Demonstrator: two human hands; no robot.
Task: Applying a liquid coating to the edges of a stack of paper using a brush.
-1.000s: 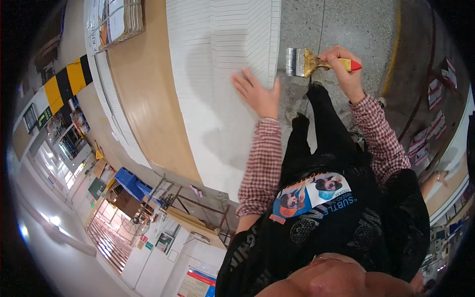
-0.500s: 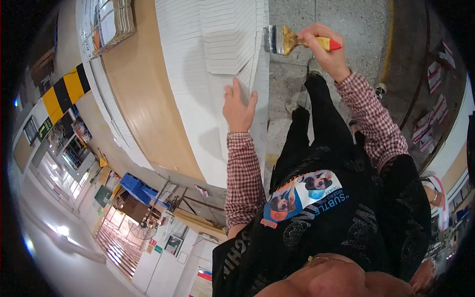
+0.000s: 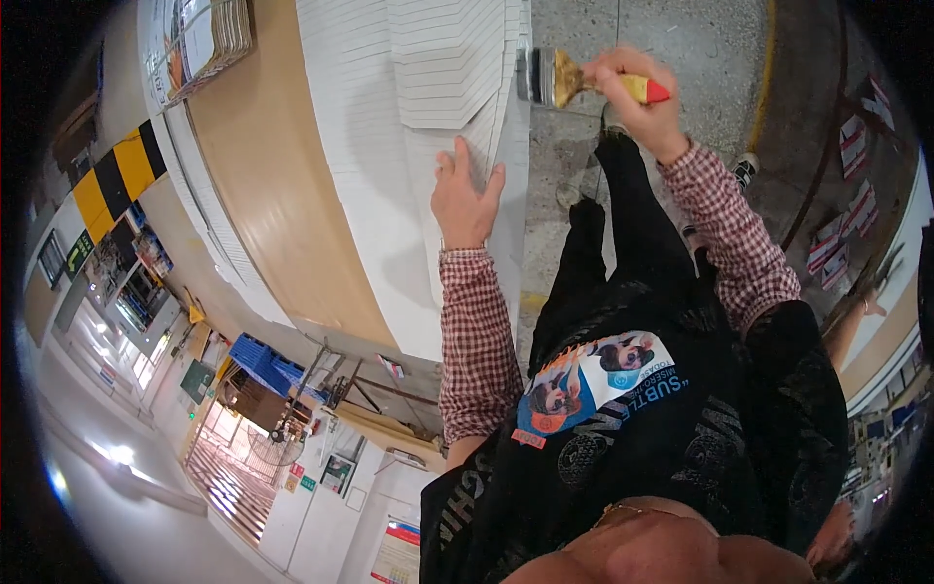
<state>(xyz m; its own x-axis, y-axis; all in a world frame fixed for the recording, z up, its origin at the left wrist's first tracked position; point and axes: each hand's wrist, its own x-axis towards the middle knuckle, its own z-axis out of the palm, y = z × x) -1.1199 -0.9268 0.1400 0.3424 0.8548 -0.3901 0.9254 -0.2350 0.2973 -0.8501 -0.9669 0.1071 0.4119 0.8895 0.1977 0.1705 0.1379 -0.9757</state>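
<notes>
My right hand [image 3: 642,102] is closed around the yellow, red-tipped handle of a flat paintbrush [image 3: 566,78]. The brush lies sideways, its dark bristles at the right edge of the work surface, close to the paper layers. A fanned stack of white paper pieces [image 3: 452,73] with angled ends covers that surface, each piece showing as a thin strip. Just below the angled end of the upper pieces, my left hand [image 3: 467,202] rests on the paper with its fingers spread, holding nothing. Whether the bristles touch the paper edges I cannot tell.
A tan board strip [image 3: 263,175] runs left of the paper, with a strapped bundle of printed sheets [image 3: 209,49] at the upper left. Blue crates [image 3: 263,365] stand farther off. Red-and-white pieces [image 3: 856,214] appear at right, near another person's hand [image 3: 873,300].
My left hand has shifted slightly up and left over the paper. The brush has moved only a little at the paper's edge. At far right, another person's arm now reaches upward.
</notes>
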